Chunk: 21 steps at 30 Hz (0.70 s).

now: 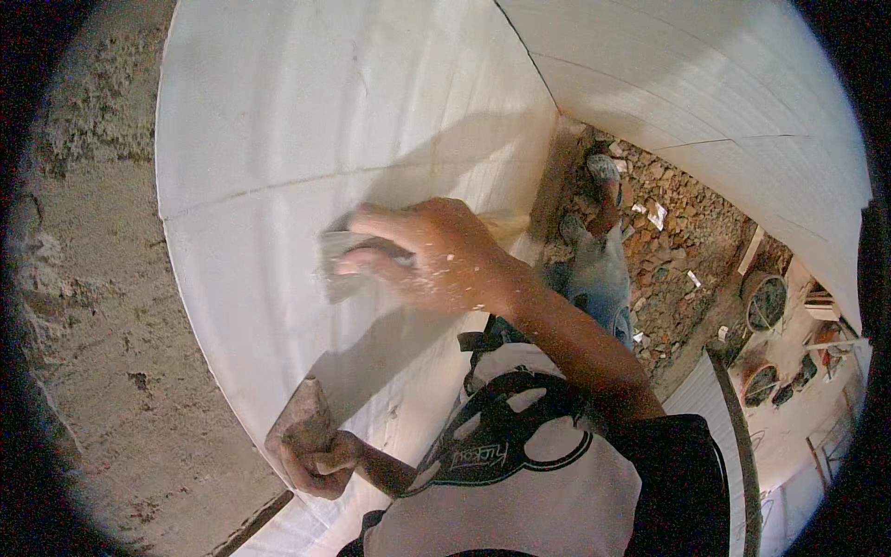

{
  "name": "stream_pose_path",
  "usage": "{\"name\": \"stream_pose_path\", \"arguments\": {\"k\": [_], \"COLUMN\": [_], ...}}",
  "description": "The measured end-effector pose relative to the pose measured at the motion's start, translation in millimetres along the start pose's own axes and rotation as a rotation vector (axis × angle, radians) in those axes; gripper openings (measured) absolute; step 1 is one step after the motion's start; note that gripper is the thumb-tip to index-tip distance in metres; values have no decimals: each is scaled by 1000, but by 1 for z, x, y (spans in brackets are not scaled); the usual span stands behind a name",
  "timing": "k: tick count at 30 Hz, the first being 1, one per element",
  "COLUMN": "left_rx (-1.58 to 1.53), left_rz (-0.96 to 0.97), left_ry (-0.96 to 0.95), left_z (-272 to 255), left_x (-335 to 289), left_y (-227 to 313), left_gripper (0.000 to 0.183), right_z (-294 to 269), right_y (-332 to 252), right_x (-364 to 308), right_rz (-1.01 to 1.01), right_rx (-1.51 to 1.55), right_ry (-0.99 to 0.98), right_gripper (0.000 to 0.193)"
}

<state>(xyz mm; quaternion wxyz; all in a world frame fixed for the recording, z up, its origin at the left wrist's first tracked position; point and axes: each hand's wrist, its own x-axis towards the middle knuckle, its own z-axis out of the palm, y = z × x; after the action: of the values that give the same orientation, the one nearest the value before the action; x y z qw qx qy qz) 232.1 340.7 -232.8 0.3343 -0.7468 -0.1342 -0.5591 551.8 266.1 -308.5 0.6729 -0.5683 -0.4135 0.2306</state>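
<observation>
My right hand is closed around a flat grey scraper, thumb and fingers on either side of it. The scraper lies against or very near the large white wall tiles, just below a thin joint line; motion blurs its edge. Pale specks dot the back of this hand. Lower down, my left hand is closed on a grey-brown piece with a pointed upper end; whether it is cloth or something stiff, I cannot tell. Shadows of my arm and hands fall across the tiles.
Rough grey cement borders the tiles on the left. Another pale tiled wall meets them at a corner. My feet are on rubble ground with brick bits. Round basins stand farther right, near a wood strip.
</observation>
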Motion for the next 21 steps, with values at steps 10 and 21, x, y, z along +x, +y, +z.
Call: {"name": "stream_pose_path", "arguments": {"k": [10,21], "left_rx": [-18,-17], "left_rz": [18,-10], "left_ry": [-27,-54], "left_z": [-1,2], "left_x": [10,18], "left_y": [-3,4], "left_gripper": [55,55], "right_z": [28,4], "right_y": [107,114], "right_x": [-76,-48], "right_rz": [220,206], "right_rx": [93,84], "right_ry": [66,-41], "right_gripper": [26,35]}}
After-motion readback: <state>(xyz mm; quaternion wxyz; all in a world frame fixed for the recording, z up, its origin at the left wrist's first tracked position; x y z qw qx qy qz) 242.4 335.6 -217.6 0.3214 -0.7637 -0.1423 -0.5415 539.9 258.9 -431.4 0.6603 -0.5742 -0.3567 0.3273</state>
